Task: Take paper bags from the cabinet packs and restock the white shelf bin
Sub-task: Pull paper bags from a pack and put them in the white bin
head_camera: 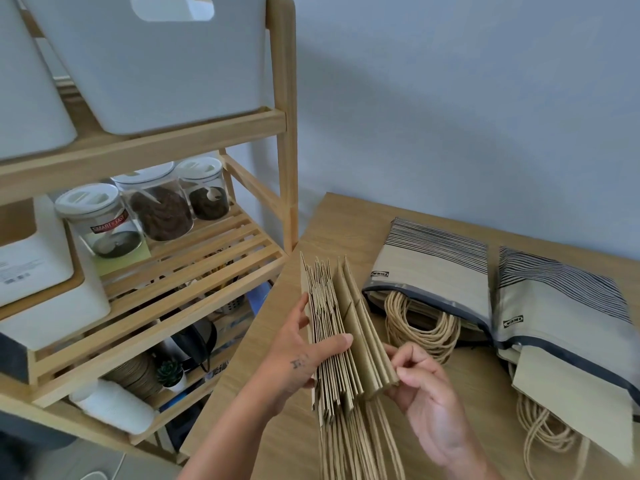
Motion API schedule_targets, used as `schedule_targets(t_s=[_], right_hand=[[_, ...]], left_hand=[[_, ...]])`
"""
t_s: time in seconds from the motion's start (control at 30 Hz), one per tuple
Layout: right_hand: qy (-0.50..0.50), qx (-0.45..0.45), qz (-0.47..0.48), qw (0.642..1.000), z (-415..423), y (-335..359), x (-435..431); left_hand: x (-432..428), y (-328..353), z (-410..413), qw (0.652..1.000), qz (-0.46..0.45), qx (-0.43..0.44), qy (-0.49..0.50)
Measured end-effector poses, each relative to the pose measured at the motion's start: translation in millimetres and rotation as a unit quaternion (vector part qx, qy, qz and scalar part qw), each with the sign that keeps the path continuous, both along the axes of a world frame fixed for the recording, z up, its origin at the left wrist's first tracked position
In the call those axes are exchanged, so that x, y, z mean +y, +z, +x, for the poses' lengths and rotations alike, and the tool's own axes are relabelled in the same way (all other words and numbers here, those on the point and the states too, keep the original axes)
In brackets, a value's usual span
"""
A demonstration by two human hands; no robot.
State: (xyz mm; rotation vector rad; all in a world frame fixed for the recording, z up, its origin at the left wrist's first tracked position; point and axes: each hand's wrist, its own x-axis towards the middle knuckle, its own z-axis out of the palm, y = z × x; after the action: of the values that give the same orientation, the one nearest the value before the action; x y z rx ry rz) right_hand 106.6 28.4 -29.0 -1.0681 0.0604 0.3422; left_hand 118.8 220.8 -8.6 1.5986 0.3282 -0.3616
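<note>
Wood-grain tabletop (341, 220) — creased paper bags (349, 306) in grip of left hand (294, 355), right hand (426, 386)

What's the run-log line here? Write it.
phase: sorting bags | left hand: grips paper bag stack | right hand: pinches outer bag | packs: two, open, on table | white bin: on shelf

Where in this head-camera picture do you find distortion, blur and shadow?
Head view: the wide lens tilts the wooden shelf; the white bin looks soft; a faint diagonal shadow crosses the wall; the paper bags are sharp.
</note>
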Motion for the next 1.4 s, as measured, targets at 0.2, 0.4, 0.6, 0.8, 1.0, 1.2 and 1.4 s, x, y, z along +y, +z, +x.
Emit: schedule_targets(t_s=[0.2,0.4,0.6,0.8,1.0,1.2,1.4], right_hand=[[-0.001,-0.041,-0.111,0.993,18.8,12.4,6.7],[0.008,-0.113,-0.213,0.970,27.4,15.1,18.9],[0.029,-0.115,-0.210,0.970,29.7,16.2,20.8],[0.056,-0.149,-0.239,0.958,27.4,19.4,19.8],[0.056,-0.157,-0.239,0.957,25.8,21.7,20.2],[0.063,-0.176,-0.240,0.952,24.1,23.3,20.2],[0.066,-0.166,-0.250,0.952,25.7,20.9,16.8]], left_hand=[[2.0,0.1,-2.2,1.000,0.010,-0.021,0.000],[4.1,-3.3,-1.4,0.999,-0.011,-0.030,0.004],[7.1,-1.9,-1.7,0.999,-0.029,-0.036,-0.021],[11.5,-2.6,-2.7,0.996,-0.060,-0.028,-0.057],[10.1,-4.1,-3.9,0.995,-0.084,-0.028,-0.052],[9.4,-5.5,-3.6,0.995,-0.080,-0.037,-0.052],[7.3,-5.6,-5.4,0.994,-0.081,-0.038,-0.059]])
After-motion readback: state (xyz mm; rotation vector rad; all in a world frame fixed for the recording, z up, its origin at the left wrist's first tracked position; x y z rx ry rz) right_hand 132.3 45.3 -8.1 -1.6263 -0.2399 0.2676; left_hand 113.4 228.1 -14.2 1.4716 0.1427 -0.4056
